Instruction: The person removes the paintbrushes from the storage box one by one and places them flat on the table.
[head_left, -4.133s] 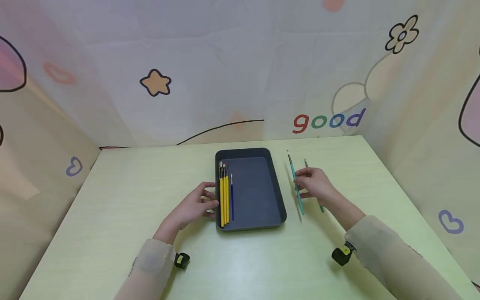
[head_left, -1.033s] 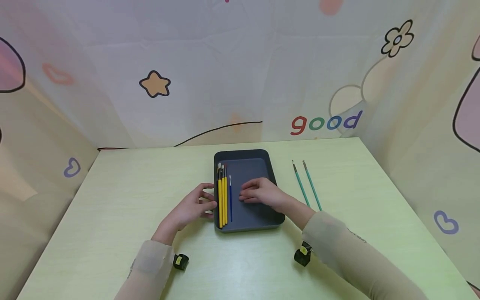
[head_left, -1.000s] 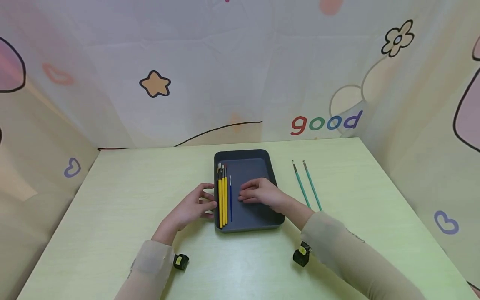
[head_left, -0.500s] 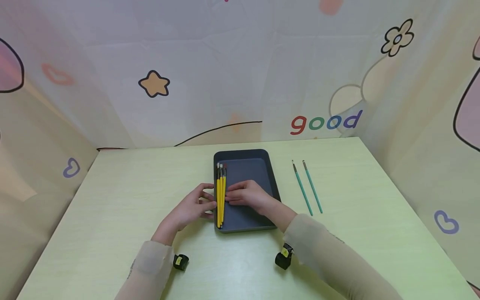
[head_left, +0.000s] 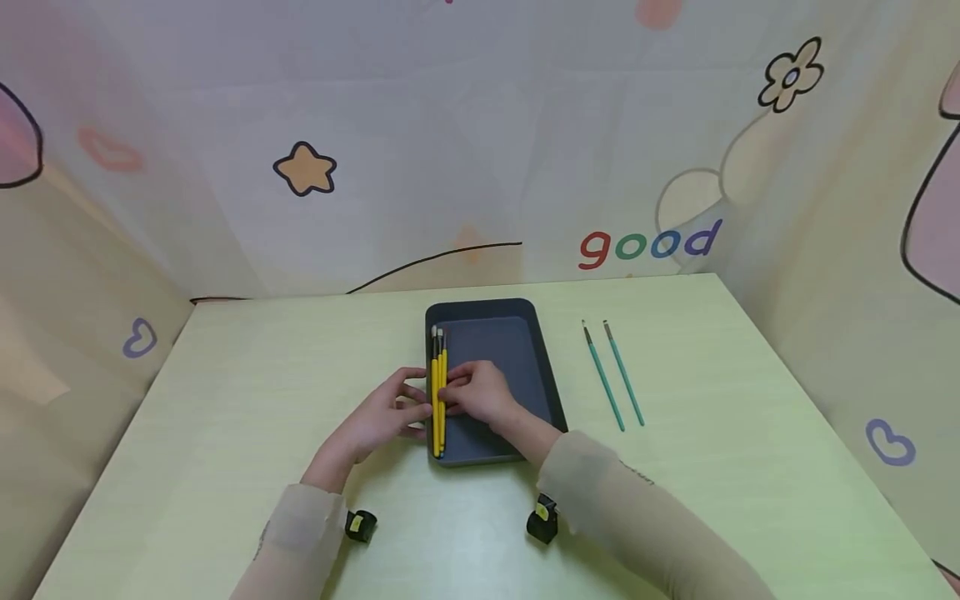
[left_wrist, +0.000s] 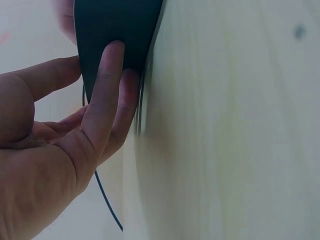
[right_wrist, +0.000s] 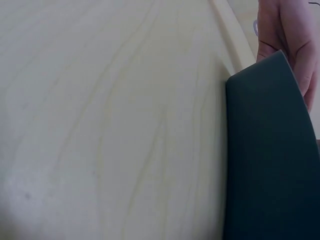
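Note:
A dark grey tray (head_left: 495, 458) lies on the table, with yellow-handled paintbrushes (head_left: 435, 417) bunched along its left wall. A blue-handled paintbrush (head_left: 442, 454) shows only its lower tip; the rest is hidden. My right hand (head_left: 480, 392) is inside the tray, fingertips against the right side of the bunch and thumb overlapping a yellow handle. In the right wrist view, the tray wall hides the fingertips of my right hand (right_wrist: 287, 30). My left hand (head_left: 390, 412) rests its extended fingers on the tray's outer left wall; the left wrist view shows fingers (left_wrist: 102, 85) flat on it.
Two teal-handled paintbrushes (head_left: 602, 375) lie side by side on the table (head_left: 720, 400) to the right of the tray. A printed cloth (head_left: 420, 167) stands behind the table and at both sides. A black wrist camera (head_left: 543, 521) hangs under the right sleeve.
My right hand has left the teal paintbrushes on the table and moved left into the tray. The blue paintbrush has shifted left against the yellow ones. My left hand stays at the tray's wall.

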